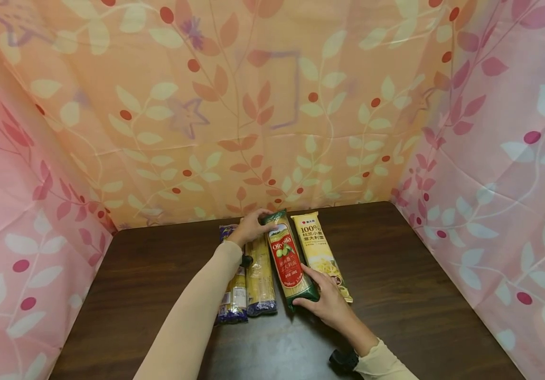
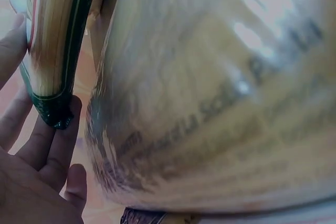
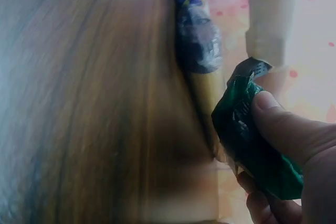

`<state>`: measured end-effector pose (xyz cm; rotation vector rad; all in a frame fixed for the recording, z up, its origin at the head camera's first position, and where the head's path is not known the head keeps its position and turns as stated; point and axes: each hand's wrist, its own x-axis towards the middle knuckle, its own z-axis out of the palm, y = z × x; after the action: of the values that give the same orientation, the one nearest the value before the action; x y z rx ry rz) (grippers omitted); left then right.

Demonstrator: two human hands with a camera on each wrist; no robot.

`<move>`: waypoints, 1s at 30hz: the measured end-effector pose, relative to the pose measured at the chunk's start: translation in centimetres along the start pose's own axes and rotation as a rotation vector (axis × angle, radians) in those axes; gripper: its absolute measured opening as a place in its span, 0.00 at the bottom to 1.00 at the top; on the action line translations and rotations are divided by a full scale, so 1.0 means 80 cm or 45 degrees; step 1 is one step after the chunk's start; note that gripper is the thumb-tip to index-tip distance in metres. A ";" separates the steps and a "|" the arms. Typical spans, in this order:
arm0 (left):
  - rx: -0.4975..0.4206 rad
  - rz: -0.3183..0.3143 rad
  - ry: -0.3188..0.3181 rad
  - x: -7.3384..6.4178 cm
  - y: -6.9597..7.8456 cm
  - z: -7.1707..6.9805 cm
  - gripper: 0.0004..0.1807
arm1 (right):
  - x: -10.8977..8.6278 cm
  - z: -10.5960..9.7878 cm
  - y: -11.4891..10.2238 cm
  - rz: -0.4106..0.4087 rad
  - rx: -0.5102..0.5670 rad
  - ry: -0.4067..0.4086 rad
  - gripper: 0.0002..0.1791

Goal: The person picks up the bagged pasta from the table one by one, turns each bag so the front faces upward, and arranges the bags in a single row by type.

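Note:
A green-ended spaghetti pack (image 1: 284,256) with a red label is held between both hands. At its far end my left hand (image 1: 251,229) grips it; in the left wrist view the thumb and fingers lie on either side of the green tip (image 2: 55,109). My right hand (image 1: 330,305) pinches the near end, with the thumb on the green wrapper (image 3: 252,140) in the right wrist view. To the left lie two clear pasta packs with blue ends, one nearer (image 1: 260,279) and one farther left (image 1: 238,295), partly hidden by the left arm. A yellow pasta pack (image 1: 320,248) lies on the right.
All the packs are on or over a dark wooden table (image 1: 396,295). Flowered cloth hangs behind it (image 1: 253,132) and along both sides. A dark wrist device (image 1: 344,360) sits at the right sleeve.

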<state>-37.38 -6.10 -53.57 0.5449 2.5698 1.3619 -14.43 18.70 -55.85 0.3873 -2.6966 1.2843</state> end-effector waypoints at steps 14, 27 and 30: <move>0.180 -0.004 -0.016 0.002 0.017 0.010 0.32 | -0.001 0.013 0.001 -0.027 -0.211 0.036 0.51; 0.265 -0.045 -0.035 0.010 0.005 0.017 0.32 | -0.001 0.020 0.000 -0.085 -0.351 0.096 0.51; 0.316 -0.049 -0.068 0.008 0.006 0.019 0.32 | -0.002 0.020 -0.001 -0.083 -0.364 0.094 0.50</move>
<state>-37.37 -4.44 -54.00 0.5575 2.7072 1.0084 -14.30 17.45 -56.81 0.3809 -2.7249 0.8608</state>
